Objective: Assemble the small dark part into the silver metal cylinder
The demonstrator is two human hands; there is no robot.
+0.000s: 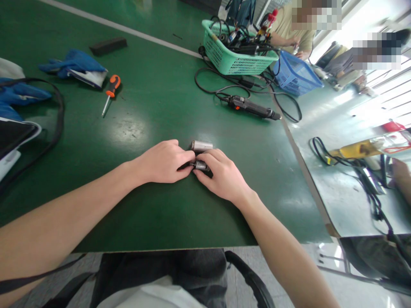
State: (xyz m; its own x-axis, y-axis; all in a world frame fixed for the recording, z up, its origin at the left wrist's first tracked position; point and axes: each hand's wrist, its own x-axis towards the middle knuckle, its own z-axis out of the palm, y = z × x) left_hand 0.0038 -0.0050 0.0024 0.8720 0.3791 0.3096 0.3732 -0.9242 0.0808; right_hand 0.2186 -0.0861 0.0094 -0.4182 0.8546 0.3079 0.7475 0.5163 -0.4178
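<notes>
Between my two hands is a small dark metal cylindrical part [201, 165], low over the green table [154, 218]. My left hand [170, 162] pinches its left end with thumb and forefinger. The thumb and fingers of my right hand [221, 173] close round its right side, and they hide some of it. Just beyond my fingertips a silver metal cylinder [203, 146] lies on its side on the table. I cannot make out the fine details of the part in my fingers.
An orange-handled screwdriver [112, 87], blue gloves [75, 68] and a dark block [108, 45] lie far left. A corded black electric screwdriver [252, 107] lies right, before a green basket [237, 62] of cables and a blue basket [297, 75]. Other people sit at the right.
</notes>
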